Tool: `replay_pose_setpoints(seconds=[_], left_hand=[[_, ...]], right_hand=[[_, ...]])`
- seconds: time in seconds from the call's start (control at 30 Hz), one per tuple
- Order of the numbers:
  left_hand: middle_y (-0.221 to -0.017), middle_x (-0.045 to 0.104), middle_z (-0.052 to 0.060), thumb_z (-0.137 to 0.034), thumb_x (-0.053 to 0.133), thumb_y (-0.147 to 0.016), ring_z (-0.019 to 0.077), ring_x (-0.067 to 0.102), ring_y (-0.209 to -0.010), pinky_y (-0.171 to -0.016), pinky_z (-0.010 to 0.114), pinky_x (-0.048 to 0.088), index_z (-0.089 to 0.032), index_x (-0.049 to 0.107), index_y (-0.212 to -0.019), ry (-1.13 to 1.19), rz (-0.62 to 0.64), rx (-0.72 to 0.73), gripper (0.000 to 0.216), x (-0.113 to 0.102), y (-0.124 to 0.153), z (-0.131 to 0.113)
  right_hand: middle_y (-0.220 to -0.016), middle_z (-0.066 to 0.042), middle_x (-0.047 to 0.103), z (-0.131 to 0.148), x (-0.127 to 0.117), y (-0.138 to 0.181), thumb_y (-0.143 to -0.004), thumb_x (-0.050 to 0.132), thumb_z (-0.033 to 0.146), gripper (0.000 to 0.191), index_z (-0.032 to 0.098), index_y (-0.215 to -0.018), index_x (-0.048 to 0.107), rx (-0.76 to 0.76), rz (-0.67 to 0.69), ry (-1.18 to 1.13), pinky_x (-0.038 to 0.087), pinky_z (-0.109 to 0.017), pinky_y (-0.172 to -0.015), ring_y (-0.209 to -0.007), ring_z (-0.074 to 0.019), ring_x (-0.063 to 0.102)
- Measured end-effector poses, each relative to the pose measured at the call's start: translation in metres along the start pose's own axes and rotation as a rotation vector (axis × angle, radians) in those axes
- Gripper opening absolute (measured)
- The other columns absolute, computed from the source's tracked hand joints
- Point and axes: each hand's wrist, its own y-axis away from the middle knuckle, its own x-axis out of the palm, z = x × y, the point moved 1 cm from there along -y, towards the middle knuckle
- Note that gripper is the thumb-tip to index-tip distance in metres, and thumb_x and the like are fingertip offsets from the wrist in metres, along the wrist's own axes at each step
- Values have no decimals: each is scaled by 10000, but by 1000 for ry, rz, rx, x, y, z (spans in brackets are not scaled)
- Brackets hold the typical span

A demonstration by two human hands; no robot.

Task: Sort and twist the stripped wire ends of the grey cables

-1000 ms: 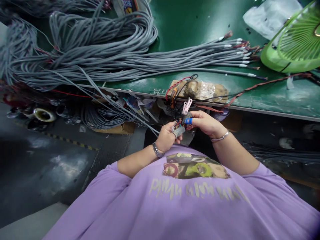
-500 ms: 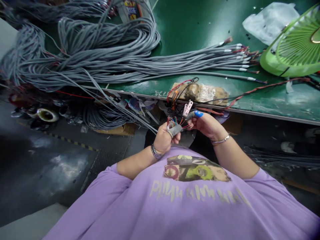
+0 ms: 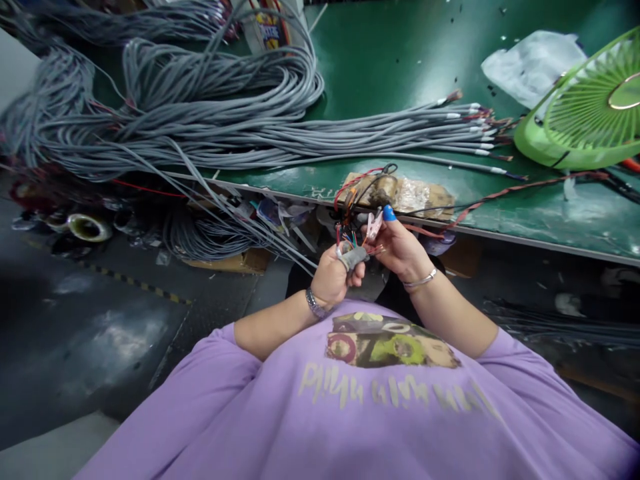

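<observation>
My left hand (image 3: 331, 279) is closed around the end of a grey cable (image 3: 295, 257), with its grey-wrapped thumb on top. Thin coloured wires (image 3: 354, 240) fan out above that thumb. Between the blue-covered thumb and the fingers of my right hand (image 3: 406, 253) is a small pink clip (image 3: 373, 228), just above the wires. Some bare-ended reddish wires (image 3: 377, 249) reach from the left thumb toward the right palm. The exact contact of the clip with the wires is too small to make out.
A long bundle of grey cables (image 3: 280, 137) lies across the green table (image 3: 390, 53). At its edge sits a taped cardboard block (image 3: 425, 197) with leads. A green fan (image 3: 560, 133) and a white plastic bag (image 3: 533, 70) are at right. Coiled cables (image 3: 200, 237) are below the table.
My right hand has moved a little left and its fingers have closed on the pink clip. My left hand still holds the cable. The view has shifted slightly.
</observation>
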Motion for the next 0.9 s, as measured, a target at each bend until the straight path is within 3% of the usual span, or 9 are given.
replay_pose_setpoints(seconds=[0.37,0.73,0.83,0.9], left_hand=[[-486,549,-57,-473,745,-678,47,429,-334,-341,175,280,-194,476,-706,-16,27,-33,389,1,-4,4],[-476,557,-54,-505,767,-652,56,430,-328,-336,186,294,-191,487,-721,-16,27,-16,426,-1,5,1],[-472,553,-59,-502,763,-655,57,430,-325,-333,187,294,-190,485,-713,-11,-1,6,422,-2,8,1],[-478,554,-62,-498,751,-671,54,434,-330,-335,182,288,-188,485,-714,-3,-17,30,411,-2,8,1]], right_hand=[[-675,10,653,-1,4,-2,-733,712,675,483,203,-775,621,25,-62,-101,491,-252,-625,-626,-125,586],[-791,-49,697,-2,-7,7,-763,510,824,634,206,-829,636,75,99,-63,496,-266,-571,-608,-142,582],[-793,-56,700,2,-8,8,-800,502,788,616,191,-850,644,80,129,-58,505,-258,-555,-587,-133,570],[-784,-44,696,4,-6,8,-857,533,677,508,183,-861,651,75,125,-66,503,-242,-547,-580,-122,566]])
